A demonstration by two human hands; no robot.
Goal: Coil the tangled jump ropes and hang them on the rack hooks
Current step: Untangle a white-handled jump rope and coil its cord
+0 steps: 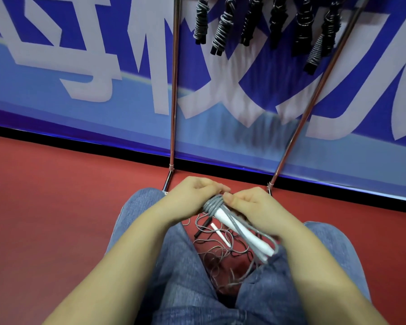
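While both hands clamp one jump rope [230, 221], its cord is bound round the white handles [246, 233].
Left hand [195, 193] steadies the wraps, right hand [249, 202] pinches them, keeping the coil tight for hanging.

A red sports floor [56, 207] meets a blue banner wall [103, 118] w/ large white lettering [85, 66], partly cut off at the frame edge. A black baseboard strip [92, 143] runs along the foot of the banner, slanting down to the right. Two chrome poles [174, 90] stand in front of the wall, their feet on the floor just beside the strip. Lighting is even; no windows in view.
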